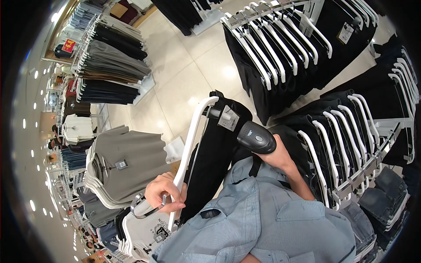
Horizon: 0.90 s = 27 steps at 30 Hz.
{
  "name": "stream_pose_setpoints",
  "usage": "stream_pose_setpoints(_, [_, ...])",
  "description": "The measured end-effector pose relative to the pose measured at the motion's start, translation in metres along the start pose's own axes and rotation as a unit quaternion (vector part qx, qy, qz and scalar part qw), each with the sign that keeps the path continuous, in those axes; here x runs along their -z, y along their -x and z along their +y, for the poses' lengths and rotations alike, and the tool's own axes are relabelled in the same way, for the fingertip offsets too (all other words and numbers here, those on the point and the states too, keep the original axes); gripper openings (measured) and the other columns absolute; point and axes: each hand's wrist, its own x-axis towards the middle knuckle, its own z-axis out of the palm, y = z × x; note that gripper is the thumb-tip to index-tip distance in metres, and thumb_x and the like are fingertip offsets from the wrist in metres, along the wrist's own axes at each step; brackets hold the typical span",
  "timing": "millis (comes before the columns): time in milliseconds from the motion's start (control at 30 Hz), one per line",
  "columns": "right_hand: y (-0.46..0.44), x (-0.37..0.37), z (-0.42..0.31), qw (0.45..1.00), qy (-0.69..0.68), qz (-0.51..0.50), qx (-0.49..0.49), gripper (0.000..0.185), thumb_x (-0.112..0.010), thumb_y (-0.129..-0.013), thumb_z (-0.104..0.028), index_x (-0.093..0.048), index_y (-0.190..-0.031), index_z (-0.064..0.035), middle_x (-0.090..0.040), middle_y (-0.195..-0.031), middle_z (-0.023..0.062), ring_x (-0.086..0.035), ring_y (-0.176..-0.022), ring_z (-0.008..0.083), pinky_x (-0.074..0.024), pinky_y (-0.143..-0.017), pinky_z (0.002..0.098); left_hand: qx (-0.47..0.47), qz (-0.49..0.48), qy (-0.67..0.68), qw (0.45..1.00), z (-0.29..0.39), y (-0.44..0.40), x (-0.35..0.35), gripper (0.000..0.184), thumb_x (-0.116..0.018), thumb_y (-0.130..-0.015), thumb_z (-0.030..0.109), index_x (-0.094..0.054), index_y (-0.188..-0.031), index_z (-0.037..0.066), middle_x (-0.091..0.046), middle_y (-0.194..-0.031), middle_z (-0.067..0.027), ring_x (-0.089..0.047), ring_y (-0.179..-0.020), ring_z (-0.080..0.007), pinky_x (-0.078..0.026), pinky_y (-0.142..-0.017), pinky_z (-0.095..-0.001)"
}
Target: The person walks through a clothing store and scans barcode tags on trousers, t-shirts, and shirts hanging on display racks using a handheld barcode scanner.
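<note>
My left hand [165, 193] is closed around a white hanger [189, 136], close to its metal hook [139, 211]. Black trousers [210, 149] hang from that hanger, with a white printed tag [228, 117] near the clip at the top. In my right hand [280, 153] is a black barcode scanner [256, 137], its head beside the tag. Most of the fingers of the right hand are hidden behind the scanner.
Racks of black trousers on white hangers [280, 57] stand ahead and to the right [346, 136]. Grey T-shirts [131, 153] hang at the left, by a white printed T-shirt [144, 228]. Folded jeans [386, 197] lie at the lower right. Tiled floor [175, 74] runs between racks.
</note>
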Motion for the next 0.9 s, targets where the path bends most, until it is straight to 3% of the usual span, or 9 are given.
stream_pose_setpoints(167, [0.002,-0.002,0.003,1.0,-0.001,0.0,0.0,0.02,-0.075,-0.072,-0.004,-0.067,-0.087,0.0047,-0.07,-0.075,0.0106,-0.06,-0.066,0.011,-0.0505,-0.067,0.0293,-0.009,0.011,-0.003,1.0,0.001,0.003,0.0,0.023,-0.071,-0.069,-0.004,-0.052,-0.076,0.004,-0.056,-0.051,-0.0076,-0.056,-0.039,-0.0153,-0.039,-0.037,-0.022])
stream_pose_setpoints(233, [0.003,-0.003,0.002,1.0,0.005,-0.005,-0.006,0.02,-0.075,-0.072,-0.004,-0.067,-0.088,0.0047,-0.07,-0.076,0.0102,-0.06,-0.067,0.0103,-0.0504,-0.068,0.029,0.012,-0.012,0.0,1.0,0.003,0.006,0.004,0.022,-0.072,-0.076,-0.007,-0.055,-0.085,0.004,-0.059,-0.058,-0.0055,-0.06,-0.047,-0.0195,-0.039,-0.039,-0.0274])
stream_pose_setpoints(367, [0.003,-0.004,0.0,1.0,0.013,-0.002,-0.012,0.022,-0.077,-0.071,-0.005,-0.067,-0.088,0.0042,-0.07,-0.077,0.0118,-0.062,-0.067,0.0128,-0.0508,-0.069,0.0302,0.013,0.013,-0.004,1.0,0.002,0.004,-0.002,0.021,-0.072,-0.077,-0.006,-0.054,-0.084,0.004,-0.059,-0.057,-0.0059,-0.059,-0.045,-0.0189,-0.038,-0.038,-0.0277])
stream_pose_setpoints(433, [0.003,-0.004,-0.008,0.999,0.033,0.022,-0.027,0.021,-0.071,-0.07,-0.009,-0.065,-0.085,0.0044,-0.066,-0.074,0.0226,-0.069,-0.072,0.0346,-0.0512,-0.067,0.0377,0.006,0.059,-0.043,0.997,0.001,0.007,-0.005,0.021,-0.071,-0.077,-0.006,-0.053,-0.083,0.004,-0.059,-0.058,-0.0071,-0.059,-0.046,-0.0193,-0.039,-0.04,-0.0283])
stream_pose_setpoints(467, [0.003,-0.004,-0.006,0.999,0.035,0.023,-0.023,0.021,-0.071,-0.07,-0.009,-0.065,-0.085,0.0044,-0.066,-0.074,0.0226,-0.069,-0.072,0.0346,-0.0512,-0.067,0.0377,0.002,0.059,-0.045,0.997,0.002,0.007,-0.006,0.021,-0.071,-0.077,-0.006,-0.053,-0.083,0.004,-0.059,-0.058,-0.0071,-0.059,-0.046,-0.0193,-0.039,-0.04,-0.0283])
stream_pose_setpoints(567, [0.004,-0.005,-0.001,0.988,0.137,-0.035,-0.064,0.02,-0.066,-0.072,-0.012,-0.066,-0.088,0.0007,-0.063,-0.08,0.0269,-0.062,-0.087,0.042,-0.0515,-0.07,0.0425,0.051,0.058,-0.033,0.996,0.004,0.006,-0.004,0.021,-0.07,-0.078,-0.007,-0.052,-0.083,0.003,-0.058,-0.06,-0.0078,-0.058,-0.048,-0.0195,-0.04,-0.043,-0.029])
stream_pose_setpoints(767, [0.024,-0.009,0.007,0.979,0.149,-0.084,-0.11,0.024,-0.066,-0.071,-0.012,-0.064,-0.091,0.0016,-0.065,-0.083,0.0256,-0.063,-0.086,0.044,-0.0502,-0.073,0.0447,0.161,0.138,-0.031,0.977,-0.005,-0.004,-0.008,0.021,-0.068,-0.08,-0.006,-0.051,-0.087,0.003,-0.059,-0.072,-0.0061,-0.056,-0.062,-0.0127,-0.043,-0.056,-0.0272])
stream_pose_setpoints(867, [0.03,-0.011,0.014,0.982,0.144,-0.074,-0.096,0.025,-0.066,-0.072,-0.014,-0.064,-0.091,0.0023,-0.065,-0.082,0.0256,-0.063,-0.085,0.0435,-0.05,-0.072,0.0437,0.256,0.174,-0.037,0.95,-0.011,-0.008,-0.003,0.019,-0.067,-0.082,-0.004,-0.051,-0.087,0.004,-0.058,-0.075,-0.0034,-0.055,-0.062,-0.0107,-0.043,-0.056,-0.0253])
stream_pose_setpoints(900, [0.031,-0.011,0.014,0.984,0.133,-0.064,-0.097,0.025,-0.067,-0.073,-0.015,-0.065,-0.091,0.0028,-0.065,-0.081,0.0259,-0.063,-0.084,0.0436,-0.05,-0.071,0.0435,0.247,0.194,-0.056,0.948,-0.016,-0.011,-0.005,0.018,-0.066,-0.085,-0.002,-0.05,-0.089,0.006,-0.056,-0.076,-0.0013,-0.055,-0.06,-0.0085,-0.042,-0.055,-0.0231])
